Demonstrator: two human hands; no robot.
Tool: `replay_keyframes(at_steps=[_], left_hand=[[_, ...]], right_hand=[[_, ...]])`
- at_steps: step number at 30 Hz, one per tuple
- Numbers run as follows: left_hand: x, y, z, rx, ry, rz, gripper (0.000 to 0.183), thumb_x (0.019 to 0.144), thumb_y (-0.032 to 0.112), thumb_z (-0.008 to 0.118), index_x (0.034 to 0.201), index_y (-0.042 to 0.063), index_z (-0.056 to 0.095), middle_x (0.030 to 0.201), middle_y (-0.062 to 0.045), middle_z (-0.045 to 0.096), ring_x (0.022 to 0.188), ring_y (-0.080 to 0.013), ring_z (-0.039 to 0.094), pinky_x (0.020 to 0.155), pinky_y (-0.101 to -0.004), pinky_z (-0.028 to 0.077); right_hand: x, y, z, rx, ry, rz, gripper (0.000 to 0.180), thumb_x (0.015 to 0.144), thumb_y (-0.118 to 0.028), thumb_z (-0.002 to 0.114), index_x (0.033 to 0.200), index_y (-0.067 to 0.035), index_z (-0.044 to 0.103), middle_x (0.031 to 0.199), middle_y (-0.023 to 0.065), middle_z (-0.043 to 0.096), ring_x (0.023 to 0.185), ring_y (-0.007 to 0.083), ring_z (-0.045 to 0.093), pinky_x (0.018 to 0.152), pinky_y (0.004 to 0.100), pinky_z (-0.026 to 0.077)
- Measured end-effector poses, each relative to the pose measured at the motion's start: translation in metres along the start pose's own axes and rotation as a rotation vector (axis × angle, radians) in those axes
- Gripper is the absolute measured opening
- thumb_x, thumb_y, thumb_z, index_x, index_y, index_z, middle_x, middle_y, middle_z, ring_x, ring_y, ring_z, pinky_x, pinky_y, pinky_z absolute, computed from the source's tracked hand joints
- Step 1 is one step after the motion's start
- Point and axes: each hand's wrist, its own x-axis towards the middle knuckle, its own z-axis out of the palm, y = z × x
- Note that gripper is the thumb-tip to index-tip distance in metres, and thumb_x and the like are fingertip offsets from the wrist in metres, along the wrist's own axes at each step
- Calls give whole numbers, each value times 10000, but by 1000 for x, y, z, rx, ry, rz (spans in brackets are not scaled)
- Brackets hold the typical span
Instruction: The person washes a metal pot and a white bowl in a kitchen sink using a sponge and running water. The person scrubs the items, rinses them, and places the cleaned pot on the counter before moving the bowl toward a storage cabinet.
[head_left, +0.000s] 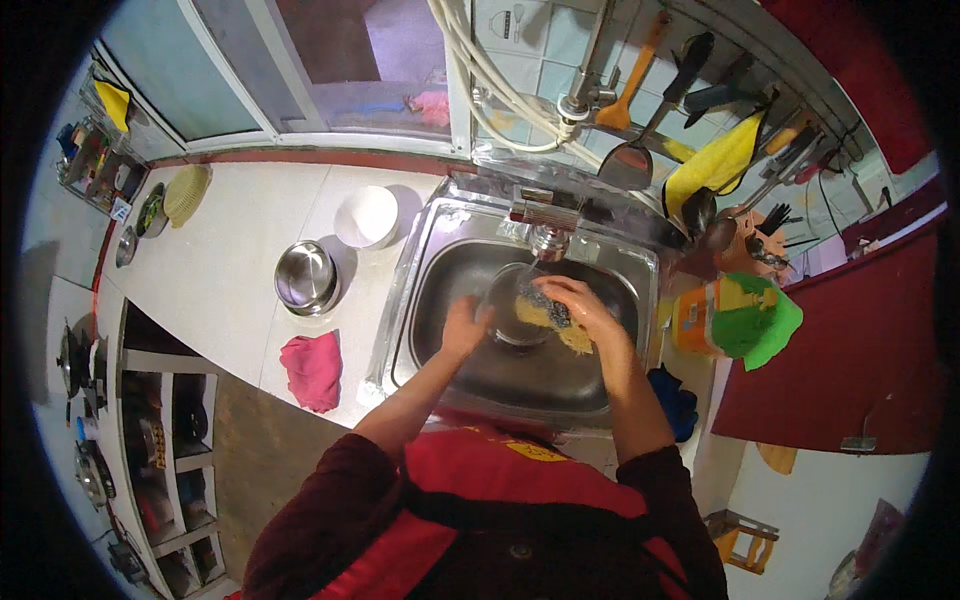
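Note:
Over the steel sink basin (480, 390), my left hand (465, 328) grips the left rim of a round bowl (510, 330). The bowl is blurred, and whether it is glass or metal is unclear. My right hand (576, 301) holds a grey metal scourer (556, 312) together with a yellowish mesh cloth (577, 339), both pressed against the bowl's right side. Above the bowl is a chrome faucet (550, 244), and a thin stream seems to fall from its spout. Part of my right fingers lies behind the scourer.
Left of the sink, the white counter (247, 217) bears a white bowl (366, 217), stacked steel bowls (306, 276) and a pink cloth (311, 371). Utensils, including a black turner (626, 165), and a yellow cloth (712, 169) hang behind. An orange-green container (712, 315) and dark blue cloth (673, 401) sit right.

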Motion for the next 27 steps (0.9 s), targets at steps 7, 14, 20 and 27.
replay_keyframes(at_steps=[7,14,20,27], left_hand=[[6,40,-6,208,-220,-107,442,778,300,570,1102,9,498,1012,-226,545,957,-383,546,815,-439,444],[48,62,-22,369,-248,231,392,761,195,531,1096,1,469,958,-207,565,776,-375,595,652,-444,488],[64,76,-26,646,-270,531,383,766,135,498,1131,22,475,855,-170,585,663,-296,625,557,-402,495],[52,79,-19,688,-217,633,391,766,144,511,1147,61,479,894,-152,573,650,-288,627,535,-384,489]], right_hand=[[27,40,7,-164,11,35,359,801,-274,611,1081,-49,605,1006,73,631,914,175,576,793,281,432],[51,50,39,-536,-188,-8,403,782,-303,598,1081,-33,592,1025,149,619,928,241,595,816,333,449],[70,63,62,-1571,-679,-55,396,848,-244,417,1189,-77,528,1110,146,587,954,309,575,844,421,413],[61,99,92,-1051,69,10,544,894,-287,358,1365,-48,231,1299,191,415,1106,351,470,917,411,367]])
